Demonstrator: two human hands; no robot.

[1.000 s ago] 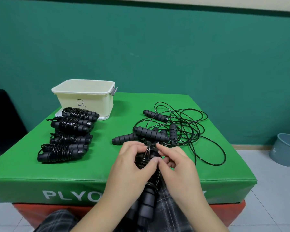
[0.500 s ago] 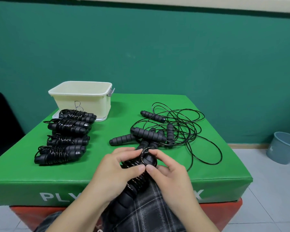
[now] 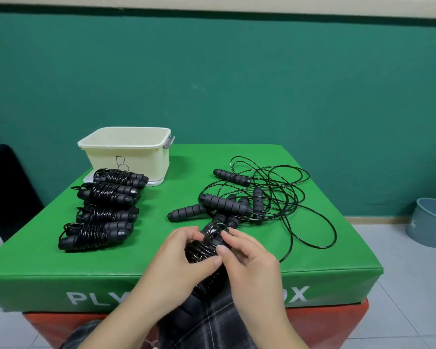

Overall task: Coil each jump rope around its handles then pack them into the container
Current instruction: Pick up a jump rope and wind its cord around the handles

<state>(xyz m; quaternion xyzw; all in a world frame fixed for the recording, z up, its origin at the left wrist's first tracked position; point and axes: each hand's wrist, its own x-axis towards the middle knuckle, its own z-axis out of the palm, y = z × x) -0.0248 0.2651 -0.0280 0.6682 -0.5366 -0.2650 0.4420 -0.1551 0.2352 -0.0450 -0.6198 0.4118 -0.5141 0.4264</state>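
My left hand (image 3: 179, 258) grips a black jump rope bundle (image 3: 203, 248), its cord coiled round the paired handles, at the near edge of the green box (image 3: 48, 270). My right hand (image 3: 247, 258) pinches the cord at the top of the coil, thumb against the wraps. Several coiled rope bundles (image 3: 101, 212) lie in a row on the left. A tangle of loose ropes (image 3: 257, 197) with foam handles lies at centre right. The cream container (image 3: 129, 149) stands open at the back left.
The green box sits on a red base (image 3: 325, 328). A grey bin (image 3: 431, 222) stands on the tiled floor at right. A dark chair (image 3: 5, 187) is at the left edge. A white lid (image 3: 151, 183) lies under the container.
The held bundle has turned a little more upright between my hands, and my right thumb and fingers have shifted on the cord at the coil's top. The camera view has shifted slightly.
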